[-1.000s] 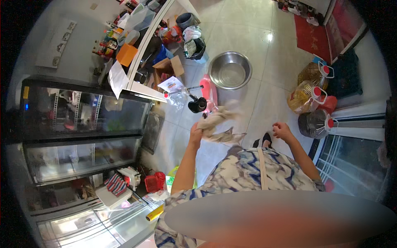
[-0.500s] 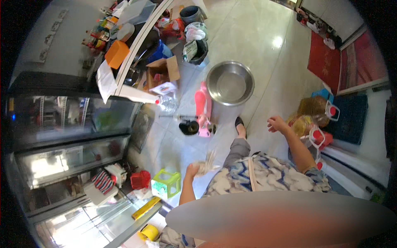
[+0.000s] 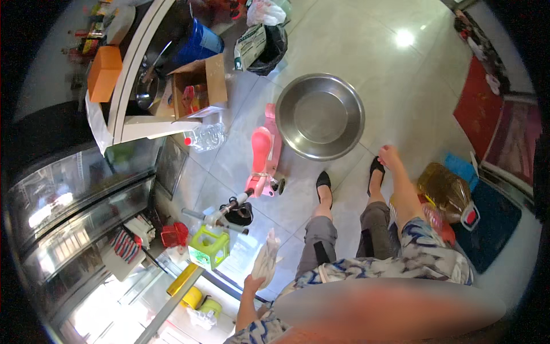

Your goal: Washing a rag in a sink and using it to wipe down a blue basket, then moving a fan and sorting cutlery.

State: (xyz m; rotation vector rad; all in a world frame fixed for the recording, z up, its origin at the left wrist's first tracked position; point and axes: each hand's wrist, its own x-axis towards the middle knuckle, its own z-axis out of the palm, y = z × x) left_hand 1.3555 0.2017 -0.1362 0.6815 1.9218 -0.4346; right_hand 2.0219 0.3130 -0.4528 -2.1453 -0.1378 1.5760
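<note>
My left hand is closed around a bundle of pale gloves, which sticks up beyond the fingers. Beside it stands a small green and white stool. My right hand hangs in the air with loosely curled fingers and nothing visible in it, close to my shoe. A wide steel basin rests on the tiled floor ahead of my feet. Against its left side is a pink child's scooter with handlebars reaching toward the stool.
To the left lie a clear plastic bottle and an open cardboard box near a shelf. A bin with a black bag stands beyond. Oil jugs and a dark mat are at right; glass-door fridges line the left.
I have stepped forward, so the basin and scooter appear nearer and both my feet now show. My left hand still grips the gloves. The right hand has swung toward the floor ahead.
</note>
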